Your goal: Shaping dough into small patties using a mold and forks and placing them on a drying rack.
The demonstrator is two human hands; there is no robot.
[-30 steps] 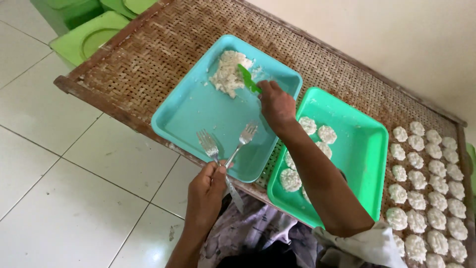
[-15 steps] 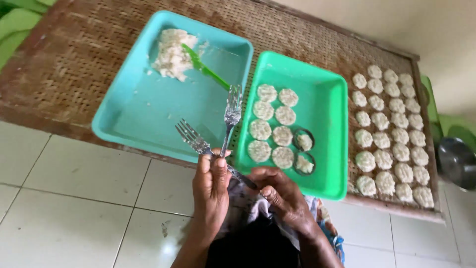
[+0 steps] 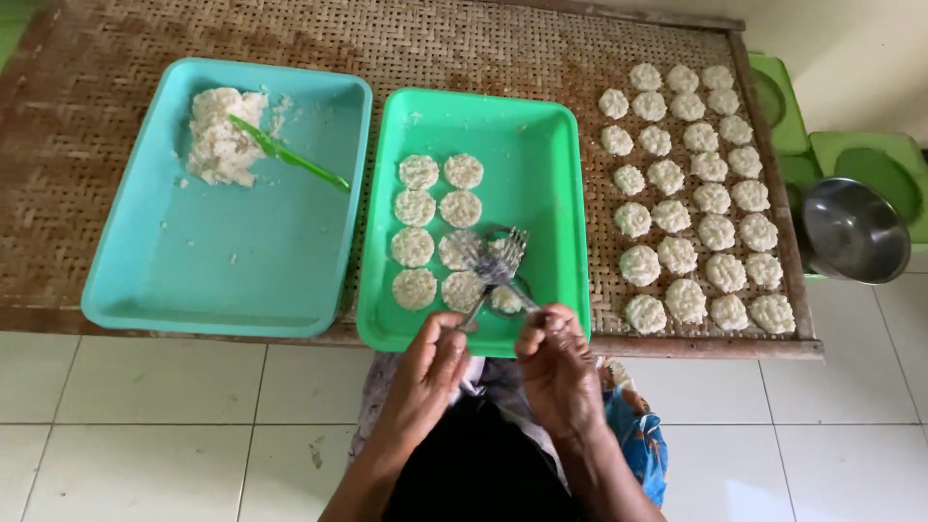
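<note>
My left hand (image 3: 432, 362) and my right hand (image 3: 554, 362) each grip the handle of a metal fork; the two forks (image 3: 498, 261) cross over the near end of a green tray (image 3: 561, 203). Their tines sit above one of several flat white rice patties (image 3: 418, 208) lying in that tray. To the left stands a light blue tray (image 3: 145, 280) with a heap of white rice dough (image 3: 220, 135) and a green plastic spatula (image 3: 290, 157) resting on it.
Both trays rest on a woven bamboo mat (image 3: 541, 58) in a wooden frame. Several more rice patties (image 3: 691, 188) lie in rows on the mat at the right. A steel bowl (image 3: 854, 230) sits on green stools at far right. White floor tiles (image 3: 164, 425) lie below.
My right hand left the spatula on the dough and came back to take one fork. Both forks moved from over the blue tray to over the green tray. The view swung right.
</note>
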